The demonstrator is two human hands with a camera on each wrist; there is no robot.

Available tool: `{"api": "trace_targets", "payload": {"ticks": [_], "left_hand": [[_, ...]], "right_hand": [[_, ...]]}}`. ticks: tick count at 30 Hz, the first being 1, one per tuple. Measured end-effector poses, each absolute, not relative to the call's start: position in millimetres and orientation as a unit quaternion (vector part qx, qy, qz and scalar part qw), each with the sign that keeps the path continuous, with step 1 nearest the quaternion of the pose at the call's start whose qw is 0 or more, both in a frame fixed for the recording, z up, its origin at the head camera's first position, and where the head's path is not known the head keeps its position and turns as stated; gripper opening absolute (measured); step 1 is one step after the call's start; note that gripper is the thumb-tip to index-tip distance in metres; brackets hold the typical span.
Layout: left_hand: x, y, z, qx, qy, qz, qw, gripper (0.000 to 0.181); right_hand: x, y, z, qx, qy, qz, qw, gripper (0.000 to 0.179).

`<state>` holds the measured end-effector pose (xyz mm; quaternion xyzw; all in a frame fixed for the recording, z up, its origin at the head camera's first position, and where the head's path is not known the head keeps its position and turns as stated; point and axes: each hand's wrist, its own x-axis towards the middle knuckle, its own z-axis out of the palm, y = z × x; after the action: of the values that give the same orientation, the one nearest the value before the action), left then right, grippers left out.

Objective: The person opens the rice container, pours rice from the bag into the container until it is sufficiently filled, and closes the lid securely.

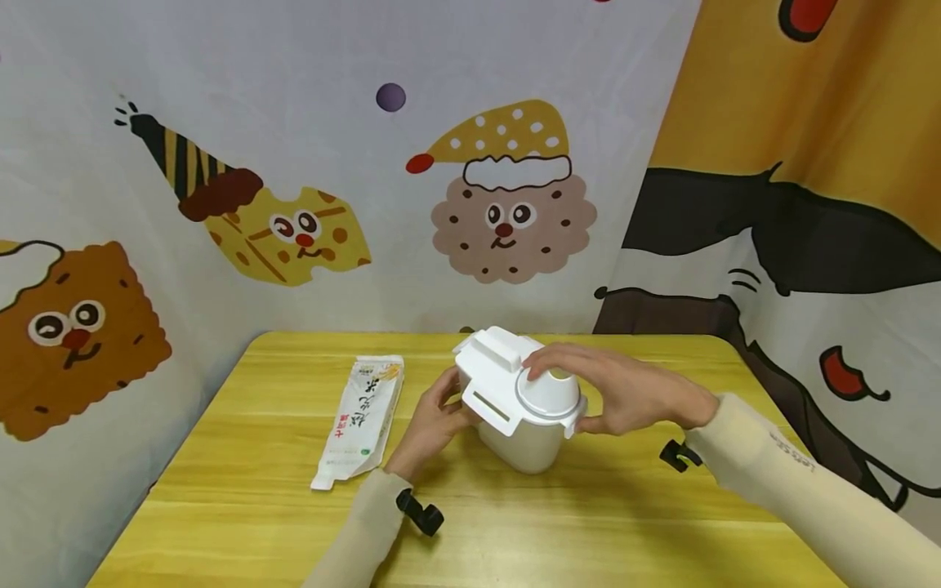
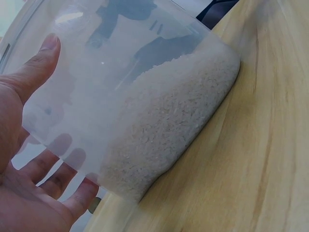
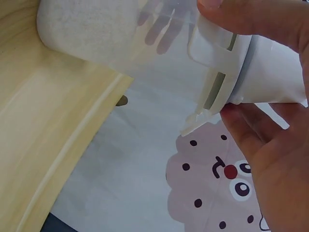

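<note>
A translucent rice container (image 1: 522,451) with a white lid (image 1: 494,377) stands on the table, tilted in the wrist views. White rice (image 2: 164,111) fills its lower part. My left hand (image 1: 435,418) grips the container's side, thumb (image 2: 41,65) on one face and fingers (image 2: 53,179) round the other. My right hand (image 1: 625,390) spans the lid's round cap (image 1: 547,396), fingers on its far side and thumb at the near corner by the side clasp. In the right wrist view its fingers (image 3: 246,128) reach the lid's edge.
A white printed packet (image 1: 360,420) lies flat on the wooden table (image 1: 243,457), left of the container. Behind the table hangs a curtain (image 1: 331,73) with cartoon biscuits. Each wrist wears a black clip (image 1: 421,513) over a cream sleeve.
</note>
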<state>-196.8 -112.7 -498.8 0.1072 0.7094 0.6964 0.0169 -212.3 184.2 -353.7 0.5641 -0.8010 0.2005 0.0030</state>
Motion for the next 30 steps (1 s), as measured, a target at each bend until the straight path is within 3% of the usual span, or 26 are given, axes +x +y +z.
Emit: {"api": "trace_targets", "payload": {"ticks": [7, 15, 30], "left_hand": [[-196.4, -111.5, -498.2, 0.105, 0.711, 0.696, 0.015, 0.073], [-196.3, -112.8, -501.6, 0.106, 0.711, 0.695, 0.014, 0.073], [-204.4, -122.7, -492.7, 0.156, 0.724, 0.671, 0.039, 0.077]], "right_hand": [[-213.9, 181.9, -356.2, 0.564, -0.804, 0.188, 0.035, 0.085], [-206.2, 182.9, -351.7, 0.544, -0.816, 0.198, -0.007, 0.086], [-196.5, 183.7, -346.9, 0.467, -0.857, 0.218, 0.011, 0.065]]}}
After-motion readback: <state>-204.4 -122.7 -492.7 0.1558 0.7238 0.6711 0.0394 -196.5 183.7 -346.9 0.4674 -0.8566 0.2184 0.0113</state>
